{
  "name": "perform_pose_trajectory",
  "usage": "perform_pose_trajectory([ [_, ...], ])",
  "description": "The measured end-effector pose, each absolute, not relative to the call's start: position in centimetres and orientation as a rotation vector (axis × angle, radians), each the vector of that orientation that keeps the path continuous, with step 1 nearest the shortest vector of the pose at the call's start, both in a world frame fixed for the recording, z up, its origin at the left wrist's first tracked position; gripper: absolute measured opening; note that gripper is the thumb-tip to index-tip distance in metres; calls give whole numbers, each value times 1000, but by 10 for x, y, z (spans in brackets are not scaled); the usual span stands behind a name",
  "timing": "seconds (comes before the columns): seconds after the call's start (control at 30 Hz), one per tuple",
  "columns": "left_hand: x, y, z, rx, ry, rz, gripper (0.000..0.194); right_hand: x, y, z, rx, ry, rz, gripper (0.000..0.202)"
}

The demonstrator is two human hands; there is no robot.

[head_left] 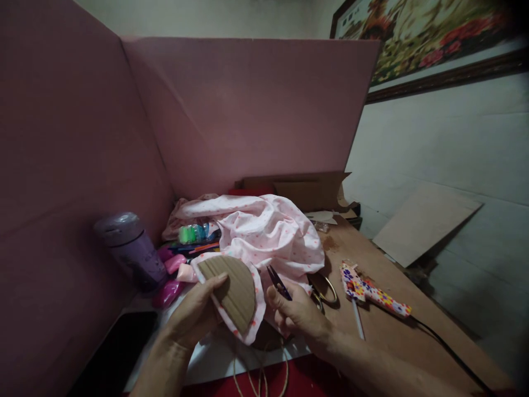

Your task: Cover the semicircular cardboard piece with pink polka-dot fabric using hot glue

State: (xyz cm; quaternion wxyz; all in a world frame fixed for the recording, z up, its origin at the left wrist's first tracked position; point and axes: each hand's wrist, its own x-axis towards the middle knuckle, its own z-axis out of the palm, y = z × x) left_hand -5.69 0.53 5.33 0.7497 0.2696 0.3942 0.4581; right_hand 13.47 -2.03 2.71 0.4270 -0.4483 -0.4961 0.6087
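Note:
My left hand [197, 309] grips a half-round piece of corrugated cardboard [231, 292], thumb on its face. Pink dotted fabric [259, 300] lies under the cardboard and sticks out as a margin around its curved edge. Just right of it, my right hand [300, 317] is closed on small dark thread snips [279, 282], their narrow points slightly apart and directed up and left. Behind that hand show the gold handles of scissors [328, 291]; their blades are hidden. A larger crumpled heap of the same fabric [273, 226] lies beyond both hands.
A flower-patterned glue gun [374, 292] with a black cord lies at right. To the left are a purple bottle [132, 251], pink packets [167, 292], green clay packs [192, 234] and a black flat object [118, 350]. Twine [260, 377] hangs in front. Pink panels [248, 110] enclose the back.

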Motion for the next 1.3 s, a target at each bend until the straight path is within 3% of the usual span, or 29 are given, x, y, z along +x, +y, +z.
perform_pose_trajectory([
  [0.27,-49,6,51,549,830,989,37,112,-19,19,-1145,-1203,1289,52],
  [0.53,-45,7,51,552,857,1025,30,105,-22,10,-1135,-984,1552,49],
  [0.83,-36,4,41,592,828,1110,25,103,-25,11,-892,-951,1556,46],
  [1.3,-41,7,42,433,798,1252,21,106,-27,5,-903,-998,1526,45],
])
